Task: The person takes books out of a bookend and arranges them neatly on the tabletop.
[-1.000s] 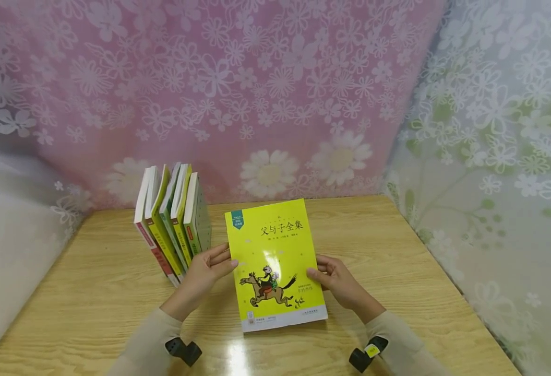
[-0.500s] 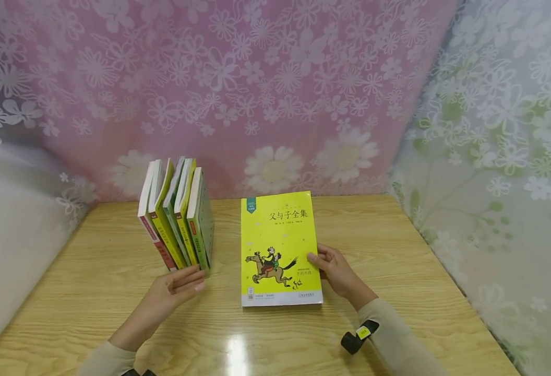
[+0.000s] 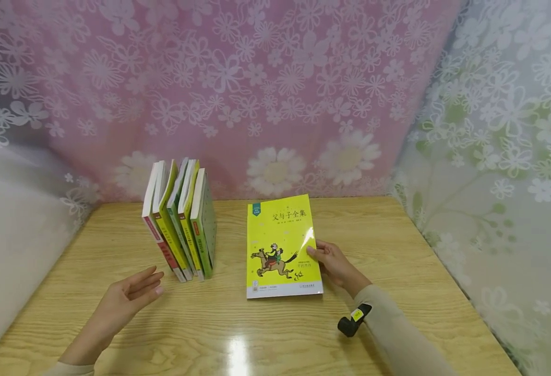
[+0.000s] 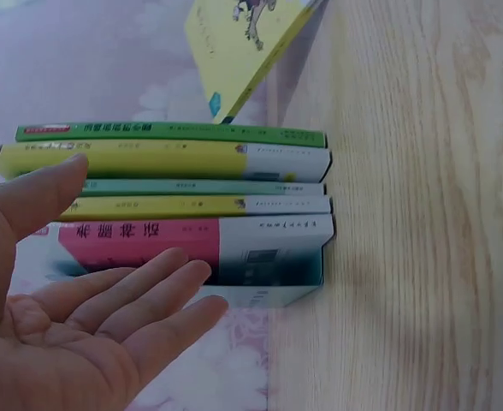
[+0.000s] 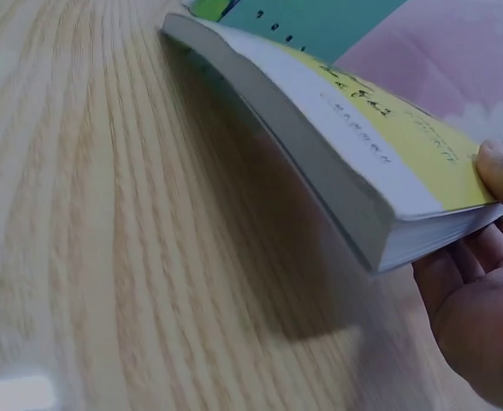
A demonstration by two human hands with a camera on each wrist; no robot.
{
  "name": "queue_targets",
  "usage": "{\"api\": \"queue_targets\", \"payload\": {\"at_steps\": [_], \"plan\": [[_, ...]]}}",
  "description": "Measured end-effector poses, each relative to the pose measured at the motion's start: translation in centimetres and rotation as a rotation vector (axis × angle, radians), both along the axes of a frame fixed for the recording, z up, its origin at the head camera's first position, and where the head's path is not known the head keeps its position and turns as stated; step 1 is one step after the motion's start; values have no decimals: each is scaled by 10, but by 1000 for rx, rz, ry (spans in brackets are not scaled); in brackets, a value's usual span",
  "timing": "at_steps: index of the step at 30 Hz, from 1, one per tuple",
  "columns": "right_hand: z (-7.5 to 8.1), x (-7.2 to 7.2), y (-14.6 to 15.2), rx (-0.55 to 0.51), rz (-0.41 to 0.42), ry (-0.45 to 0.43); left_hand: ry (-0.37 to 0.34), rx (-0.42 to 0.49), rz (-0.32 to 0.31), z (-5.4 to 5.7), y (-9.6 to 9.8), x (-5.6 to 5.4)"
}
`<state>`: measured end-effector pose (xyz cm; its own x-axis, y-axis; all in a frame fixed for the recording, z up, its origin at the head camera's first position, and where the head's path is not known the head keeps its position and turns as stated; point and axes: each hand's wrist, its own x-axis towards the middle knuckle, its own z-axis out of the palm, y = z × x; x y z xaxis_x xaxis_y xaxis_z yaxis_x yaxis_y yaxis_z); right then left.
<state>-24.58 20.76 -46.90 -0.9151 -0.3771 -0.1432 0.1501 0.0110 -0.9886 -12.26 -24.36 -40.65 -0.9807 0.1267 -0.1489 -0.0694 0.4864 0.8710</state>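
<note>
My right hand (image 3: 334, 262) grips a yellow paperback book (image 3: 275, 235) by its right edge, thumb on the cover and fingers beneath. The cover shows riders on a galloping horse. In the right wrist view the book (image 5: 346, 128) is tilted, its near right corner raised off the table. My left hand (image 3: 125, 303) holds nothing and hovers in front of a row of upright books (image 3: 177, 224), apart from them. The left wrist view shows its fingers extended beside the spines, where a red book (image 4: 149, 244) and a green book (image 4: 174, 133) stand.
The wooden table (image 3: 200, 324) carries the books. Behind it hangs a pink floral curtain (image 3: 238, 104), and a pale floral curtain (image 3: 505, 183) borders the right side. A black camera (image 3: 354, 319) is strapped to the right wrist.
My left hand has let go of the yellow book and moved left and toward me. The right hand keeps hold of the book, which now sits slightly farther right.
</note>
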Motion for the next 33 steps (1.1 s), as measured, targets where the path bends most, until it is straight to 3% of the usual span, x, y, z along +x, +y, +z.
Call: {"api": "queue_targets", "payload": {"at_steps": [8,12,17,25,28,33], "plan": [[-8,-11,1,74,-30,-30,96,-33,48,4,-5,-5],[-9,-16,-1,152,-75,-58,111,21,115,4,0,-10],[-11,-21,-4,167,-98,-112,152,108,199,4,10,-16],[-16,-23,-9,258,-104,-184,224,217,268,1,21,-24],[-14,-23,-10,336,-95,-168,233,235,293,0,23,-27],[-6,-26,-8,586,-116,-109,242,247,304,-1,27,-28]]}}
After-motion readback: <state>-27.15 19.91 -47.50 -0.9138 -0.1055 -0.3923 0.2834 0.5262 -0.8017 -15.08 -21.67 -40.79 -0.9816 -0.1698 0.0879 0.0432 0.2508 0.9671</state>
